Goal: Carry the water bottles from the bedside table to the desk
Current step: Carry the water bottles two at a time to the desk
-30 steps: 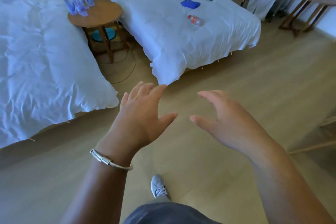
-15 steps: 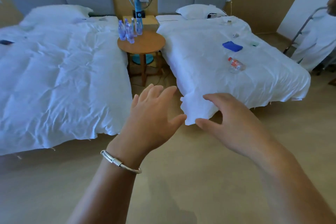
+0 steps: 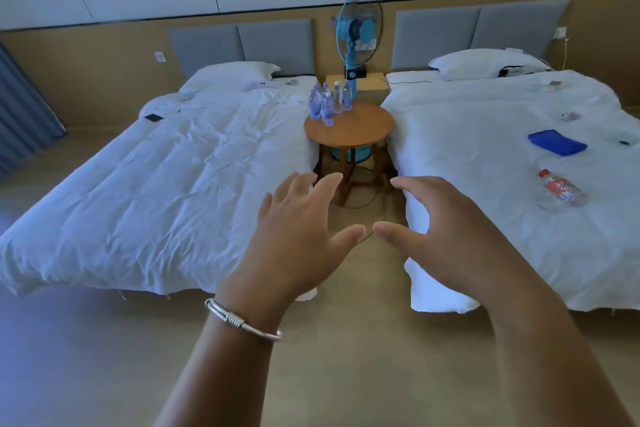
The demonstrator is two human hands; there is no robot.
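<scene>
Both hands, left (image 3: 298, 239) and right (image 3: 453, 243), reached forward, grips spread and empty, readying to grasp | cluster of clear plastic water bottles (image 3: 329, 102) stood at twelve o'clock on round wooden tabletop (image 3: 356, 130) between two beds.

Both hands, left (image 3: 298, 236) and right (image 3: 450, 236), reach forward empty with fingers spread; water bottles (image 3: 329, 102) stand clustered on the round bedside table (image 3: 349, 128) between two beds.
</scene>
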